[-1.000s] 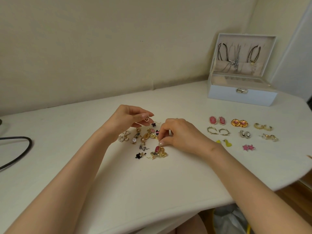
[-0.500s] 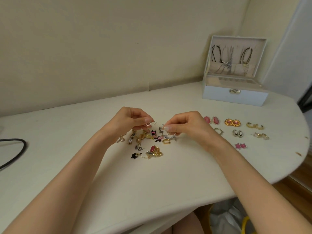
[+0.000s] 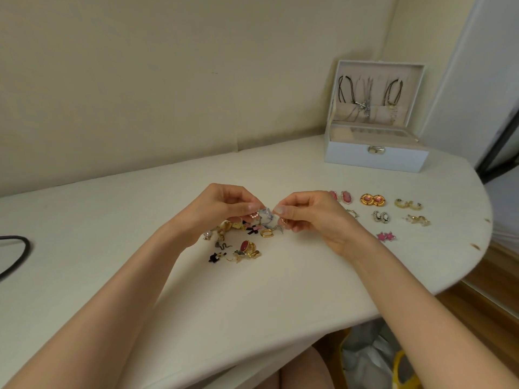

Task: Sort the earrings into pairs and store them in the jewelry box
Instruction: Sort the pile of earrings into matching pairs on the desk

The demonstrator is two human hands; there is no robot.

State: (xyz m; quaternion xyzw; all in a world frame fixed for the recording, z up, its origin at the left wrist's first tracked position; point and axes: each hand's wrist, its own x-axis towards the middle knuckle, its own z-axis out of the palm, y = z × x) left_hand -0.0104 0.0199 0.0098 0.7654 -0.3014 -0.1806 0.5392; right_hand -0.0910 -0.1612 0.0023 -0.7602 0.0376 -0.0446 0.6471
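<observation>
Earring sorting over one loose heap [image 3: 238, 242].
Left hand [image 3: 224, 209] and right hand [image 3: 311, 214] each pinch one earring [image 3: 255, 215]; six pairs [image 3: 373, 199] lie near one jewelry box [image 3: 376, 160].

One jewelry box [image 3: 376, 158], far right. Six earring pairs [image 3: 373, 199] on the right, a seventh partly hidden. One unsorted heap [image 3: 247, 247], centre; count unreadable. One small earring [image 3: 254, 215] in my left hand [image 3: 224, 209], one in my right hand [image 3: 314, 217]. One black cable [image 3: 26, 247], far left.

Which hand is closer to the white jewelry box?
The right hand. It is nearer us than the jewelry box and left of it; the left hand is farther left, above the unsorted earrings.
</observation>
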